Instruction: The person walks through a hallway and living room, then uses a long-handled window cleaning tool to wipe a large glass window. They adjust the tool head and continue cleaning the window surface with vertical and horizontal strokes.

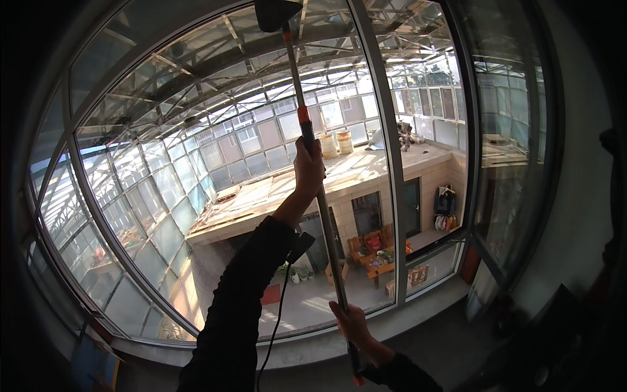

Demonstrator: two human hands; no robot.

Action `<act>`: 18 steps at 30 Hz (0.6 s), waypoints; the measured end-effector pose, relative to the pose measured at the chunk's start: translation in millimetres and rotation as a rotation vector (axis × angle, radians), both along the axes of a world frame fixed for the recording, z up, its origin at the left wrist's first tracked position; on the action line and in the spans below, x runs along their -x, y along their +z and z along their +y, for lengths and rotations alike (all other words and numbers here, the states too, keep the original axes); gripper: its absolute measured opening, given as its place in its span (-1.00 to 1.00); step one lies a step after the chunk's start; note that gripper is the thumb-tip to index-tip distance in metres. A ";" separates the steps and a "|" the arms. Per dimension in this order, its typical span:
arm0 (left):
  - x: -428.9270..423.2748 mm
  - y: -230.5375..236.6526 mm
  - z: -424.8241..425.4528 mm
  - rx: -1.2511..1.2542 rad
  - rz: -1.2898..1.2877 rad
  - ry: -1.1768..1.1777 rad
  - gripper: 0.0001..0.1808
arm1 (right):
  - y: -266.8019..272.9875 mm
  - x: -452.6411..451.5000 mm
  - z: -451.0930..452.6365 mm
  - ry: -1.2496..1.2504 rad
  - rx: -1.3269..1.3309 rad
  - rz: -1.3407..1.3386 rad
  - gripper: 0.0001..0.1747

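Note:
A long telescopic pole [326, 220] with orange collars runs steeply up in front of a large window pane [235, 196]. My left hand [309, 169] grips its dark upper sleeve just below an orange collar. Lower down, my right hand [351, 323] is closed around the pole near its orange end cap. At the top edge of the view, the pole carries a dark, wedge-shaped head [277, 14], partly cut off; whether it touches the glass I cannot tell. A black device with a cable [278, 318] hangs at my left wrist.
Grey window frame bars [387, 147] divide the glass. At the right, a window sash [509, 147] stands swung open. The sill [294, 350] curves along the bottom. Beyond the glass lie a covered courtyard, a wooden table [379, 268], chairs and a flat roof with barrels [344, 142]. Dark items stand lower right.

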State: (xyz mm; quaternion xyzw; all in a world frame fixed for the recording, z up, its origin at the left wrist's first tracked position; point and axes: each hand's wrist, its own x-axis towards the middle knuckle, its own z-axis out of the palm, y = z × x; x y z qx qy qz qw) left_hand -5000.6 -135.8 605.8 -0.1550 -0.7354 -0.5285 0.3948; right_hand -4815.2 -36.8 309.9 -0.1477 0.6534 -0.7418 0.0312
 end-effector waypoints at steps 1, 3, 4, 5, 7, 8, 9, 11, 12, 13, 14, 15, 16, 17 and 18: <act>-1.1 0.4 1.2 0.000 -0.006 -0.003 -0.61 | 1.3 -1.0 1.3 -0.007 -0.029 -0.037 -0.46; -3.9 1.4 6.8 -0.027 -0.014 -0.068 -0.65 | 2.5 -6.4 6.8 -0.149 -0.062 0.109 -0.46; -5.6 1.5 10.5 -0.056 -0.033 -0.123 -0.66 | 2.2 -7.5 10.3 -0.222 -0.093 0.172 -0.46; -7.7 1.3 14.9 -0.086 -0.052 -0.179 -0.67 | 1.2 -7.6 13.9 -0.274 -0.106 0.178 -0.48; -12.6 0.1 24.3 -0.150 -0.110 -0.281 -0.73 | -5.4 -7.8 24.9 -0.376 -0.128 0.235 -0.52; -16.1 -1.5 28.8 -0.174 -0.134 -0.294 -0.74 | -9.5 -5.6 30.2 -0.428 -0.217 0.257 -0.59; -20.2 -4.5 33.0 -0.199 -0.158 -0.304 -0.75 | -15.7 -5.1 36.1 -0.455 -0.231 0.260 -0.61; -30.4 -9.2 37.1 -0.232 -0.188 -0.298 -0.76 | -27.4 -4.2 44.1 -0.517 -0.310 0.432 -0.66; -36.0 -10.9 37.7 -0.255 -0.199 -0.298 -0.76 | -33.0 -5.7 46.9 -0.514 -0.295 0.400 -0.67; -41.8 -12.2 37.4 -0.282 -0.207 -0.303 -0.75 | -38.2 -7.9 49.2 -0.509 -0.279 0.368 -0.69; -47.4 -13.4 36.4 -0.330 -0.210 -0.324 -0.75 | -42.8 -9.9 50.5 -0.503 -0.252 0.339 -0.70; -53.3 -14.3 33.8 -0.340 -0.221 -0.331 -0.75 | -47.1 -12.0 50.2 -0.496 -0.273 0.337 -0.71; -59.7 -14.7 30.1 -0.355 -0.224 -0.346 -0.75 | -51.1 -14.1 49.6 -0.485 -0.283 0.341 -0.72; -66.3 -15.7 25.7 -0.385 -0.237 -0.360 -0.75 | -55.0 -16.3 48.8 -0.470 -0.276 0.368 -0.72; -73.6 -18.1 21.8 -0.381 -0.220 -0.343 -0.75 | -58.8 -17.7 47.0 -0.477 -0.332 0.406 -0.72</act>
